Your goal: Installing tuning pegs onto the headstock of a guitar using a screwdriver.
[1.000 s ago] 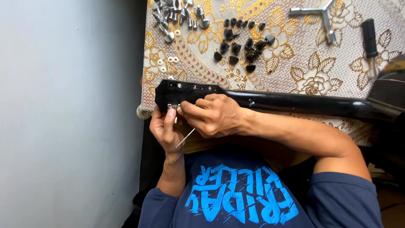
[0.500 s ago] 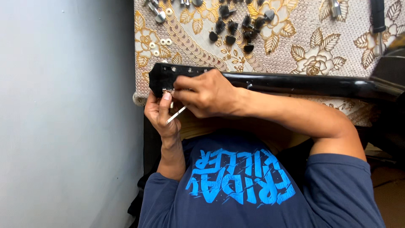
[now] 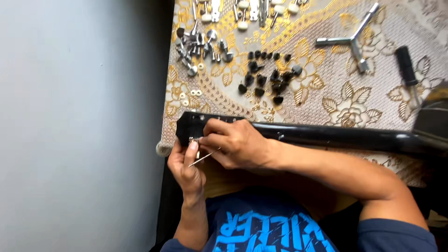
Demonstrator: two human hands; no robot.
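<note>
Tabletop: covered by a beige lace cloth with gold flower and leaf pattern.
Near edge: a black guitar neck lies lengthwise along it, headstock toward the left corner.
Centre: a loose cluster of small black knobs.
Upper left: silver tuning pegs in a heap, small white washers just below them.
Top edge: more tuner strips with pale buttons.
Upper right: a chrome three-armed wrench.
Far right: a black-handled screwdriver.

The view tilts back up since half a second ago, so the silver tuning pegs and three-armed wrench return to sight; the thin metal rod lies flatter
</note>
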